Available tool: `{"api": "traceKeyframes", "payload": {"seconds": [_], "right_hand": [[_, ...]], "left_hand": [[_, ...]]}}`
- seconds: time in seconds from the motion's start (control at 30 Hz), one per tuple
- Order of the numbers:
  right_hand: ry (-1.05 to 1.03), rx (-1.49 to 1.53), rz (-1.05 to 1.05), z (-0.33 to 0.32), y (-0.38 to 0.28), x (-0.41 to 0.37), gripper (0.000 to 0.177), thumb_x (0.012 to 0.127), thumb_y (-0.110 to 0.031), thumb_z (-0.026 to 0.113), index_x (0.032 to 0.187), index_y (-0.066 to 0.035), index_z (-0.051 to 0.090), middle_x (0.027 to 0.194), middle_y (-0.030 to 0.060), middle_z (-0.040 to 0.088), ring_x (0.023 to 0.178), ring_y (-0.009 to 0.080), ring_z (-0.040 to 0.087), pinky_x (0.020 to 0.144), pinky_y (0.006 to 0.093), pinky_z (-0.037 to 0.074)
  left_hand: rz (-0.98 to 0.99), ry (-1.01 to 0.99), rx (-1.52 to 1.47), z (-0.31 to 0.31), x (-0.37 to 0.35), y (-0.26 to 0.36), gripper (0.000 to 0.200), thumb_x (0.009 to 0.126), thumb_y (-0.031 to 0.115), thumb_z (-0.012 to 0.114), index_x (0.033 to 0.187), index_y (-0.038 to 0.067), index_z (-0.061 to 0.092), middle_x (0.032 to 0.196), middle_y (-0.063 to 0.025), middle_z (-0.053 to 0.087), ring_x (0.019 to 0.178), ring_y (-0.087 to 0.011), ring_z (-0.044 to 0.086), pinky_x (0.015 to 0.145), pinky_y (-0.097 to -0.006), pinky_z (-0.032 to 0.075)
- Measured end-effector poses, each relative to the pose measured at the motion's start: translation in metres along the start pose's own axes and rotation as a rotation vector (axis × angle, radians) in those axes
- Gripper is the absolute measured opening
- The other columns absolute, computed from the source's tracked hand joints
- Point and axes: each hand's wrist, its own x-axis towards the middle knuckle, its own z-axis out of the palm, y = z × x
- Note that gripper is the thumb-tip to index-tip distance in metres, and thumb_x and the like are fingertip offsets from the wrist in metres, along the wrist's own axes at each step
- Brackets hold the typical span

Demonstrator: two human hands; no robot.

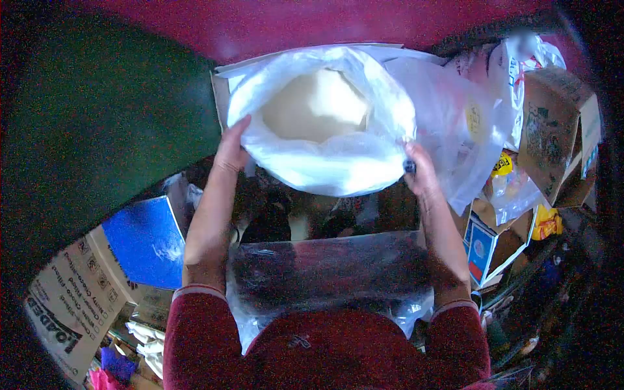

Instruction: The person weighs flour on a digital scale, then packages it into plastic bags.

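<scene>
A large white plastic sack (328, 172) stands in front of me with its mouth rolled outward. Inside it lies a pale, cream-coloured filling (292, 114), brightly lit on one side. My left hand (233, 146) is closed on the sack's left rim, thumb up along the edge. On the opposite rim, my right hand (422, 170) grips the plastic, fingers mostly hidden behind it. A small dark object (409, 166) shows by the right fingers; I cannot tell what it is.
Translucent plastic bags (455, 123) and an open cardboard box (552, 123) crowd the right. A smaller open carton (497, 244) sits below. At left are a blue panel (146, 240) and a printed carton (68, 312). A plastic-wrapped bundle (325, 270) lies near my body.
</scene>
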Motion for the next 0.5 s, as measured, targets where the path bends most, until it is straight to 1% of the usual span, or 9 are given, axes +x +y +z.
{"api": "traceKeyframes", "payload": {"seconds": [0.07,0.17,0.2,0.27,0.3,0.37,0.4,0.5], "right_hand": [[-0.017,-0.077,0.040,0.008,0.007,-0.014,0.041,0.079,-0.023,0.065,0.113,-0.003,0.054,0.102,0.0079,0.061,0.092,0.0203,0.058,0.084,0.0348,0.046],[-0.028,-0.451,-0.004,-0.001,0.003,-0.006,0.041,0.078,-0.026,0.066,0.110,-0.004,0.056,0.101,0.0093,0.062,0.093,0.0193,0.058,0.084,0.0351,0.046],[-0.055,-0.643,-0.015,0.002,-0.003,-0.007,0.041,0.078,-0.027,0.067,0.110,-0.004,0.056,0.103,0.0106,0.061,0.095,0.0210,0.057,0.084,0.0365,0.046],[-0.107,-1.026,-0.027,0.009,-0.016,-0.010,0.041,0.077,-0.030,0.067,0.108,-0.005,0.058,0.105,0.0134,0.060,0.098,0.0244,0.057,0.084,0.0393,0.046],[-0.024,-1.217,-0.059,0.020,-0.023,-0.016,0.040,0.076,-0.030,0.067,0.107,-0.005,0.058,0.107,0.0146,0.058,0.099,0.0262,0.057,0.084,0.0405,0.045],[0.137,-1.601,-0.125,0.056,-0.036,-0.036,0.040,0.075,-0.031,0.067,0.105,-0.005,0.059,0.111,0.0170,0.056,0.102,0.0297,0.056,0.085,0.0428,0.045],[0.183,-1.825,-0.277,0.072,-0.042,-0.046,0.043,0.074,-0.032,0.067,0.107,-0.006,0.057,0.113,0.0198,0.052,0.103,0.0332,0.055,0.086,0.0449,0.044],[0.181,-1.889,-0.489,0.098,-0.058,-0.045,0.049,0.074,-0.033,0.066,0.115,-0.010,0.053,0.104,0.0200,0.056,0.096,0.0328,0.058,0.084,0.0444,0.046]], "left_hand": [[-0.036,0.033,0.023,-0.016,-0.008,-0.013,0.060,0.081,0.032,0.064,0.127,0.000,0.042,0.117,-0.0124,0.054,0.107,-0.0256,0.053,0.090,-0.0394,0.043],[-0.081,0.251,0.297,-0.002,-0.009,0.001,0.065,0.079,0.036,0.066,0.127,0.000,0.042,0.120,-0.0124,0.053,0.108,-0.0253,0.052,0.091,-0.0400,0.042],[-0.019,0.191,0.459,-0.001,-0.006,0.010,0.068,0.076,0.036,0.069,0.127,0.001,0.042,0.122,-0.0150,0.052,0.110,-0.0285,0.051,0.091,-0.0412,0.041],[0.538,0.548,1.157,0.003,-0.005,0.019,0.073,0.074,0.035,0.070,0.131,0.003,0.038,0.128,-0.0178,0.045,0.114,-0.0319,0.047,0.093,-0.0422,0.039],[0.832,0.731,1.492,0.015,-0.010,0.029,0.076,0.073,0.035,0.071,0.133,0.004,0.035,0.132,-0.0192,0.042,0.116,-0.0336,0.045,0.094,-0.0427,0.038],[0.950,0.397,1.550,0.027,-0.002,0.050,0.085,0.071,0.039,0.071,0.137,0.007,0.029,0.137,-0.0207,0.033,0.122,-0.0362,0.038,0.097,-0.0473,0.033],[0.999,0.233,1.572,0.029,0.001,0.054,0.089,0.070,0.041,0.071,0.139,0.009,0.025,0.139,-0.0214,0.029,0.124,-0.0375,0.034,0.099,-0.0495,0.031],[0.591,0.381,1.854,0.066,-0.003,0.027,0.096,0.069,0.049,0.068,0.141,0.009,0.019,0.139,-0.0200,0.029,0.126,-0.0377,0.033,0.100,-0.0579,0.023]]}}
